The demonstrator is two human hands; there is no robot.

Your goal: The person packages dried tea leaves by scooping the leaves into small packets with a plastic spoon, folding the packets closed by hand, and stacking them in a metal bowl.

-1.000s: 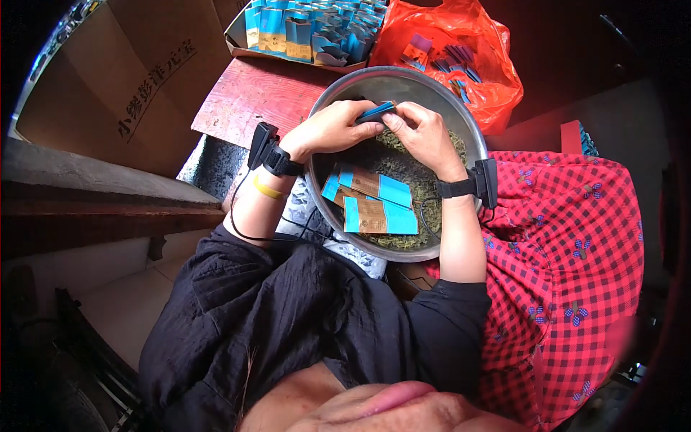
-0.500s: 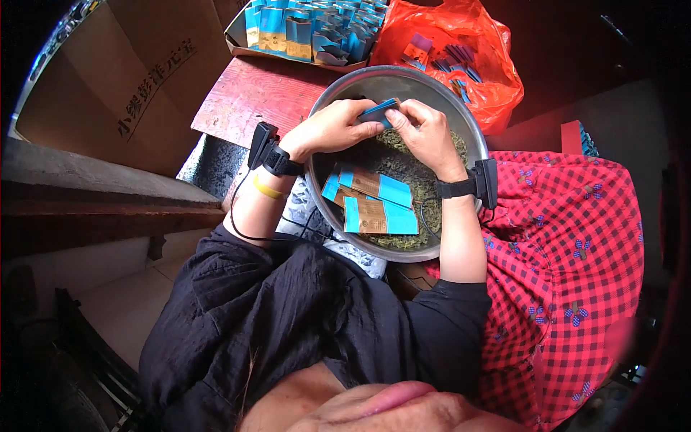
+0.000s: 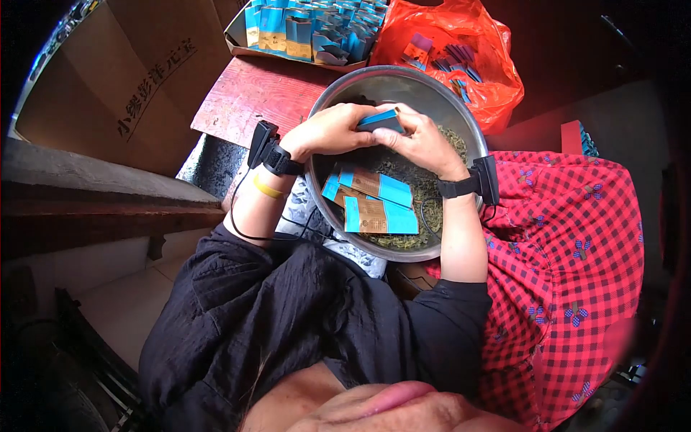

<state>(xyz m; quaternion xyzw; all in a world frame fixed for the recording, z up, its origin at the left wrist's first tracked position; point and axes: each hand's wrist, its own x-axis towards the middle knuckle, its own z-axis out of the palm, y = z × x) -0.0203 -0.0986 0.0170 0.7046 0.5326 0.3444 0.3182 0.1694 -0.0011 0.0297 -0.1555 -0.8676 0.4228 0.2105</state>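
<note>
Over the metal basin [image 3: 463, 117], my left hand [image 3: 332, 132] and my right hand [image 3: 426, 149] grip one small blue paper packet [image 3: 379, 121] between them. Thumbs lie on its near side; the other fingers are mostly hidden behind it. The packet looks boxy, with a brownish edge at its upper right corner. Below my hands, dried green leaves [image 3: 450, 147] cover the basin's bottom. Several flat blue-and-brown packets [image 3: 380, 216] rest on the leaves, overlapping one another.
Behind the basin, a carton [image 3: 253, 52] holds many upright blue packets. A red plastic bag [image 3: 497, 86] with more packets lies beside it. Left are a red board [image 3: 248, 97] and a large cardboard box [image 3: 155, 57]; checked red cloth [image 3: 561, 259] spreads at right.
The packet has tilted and now shows a broader, boxier side. My right hand has shifted left and wraps further round it. The packets in the basin have stayed put.
</note>
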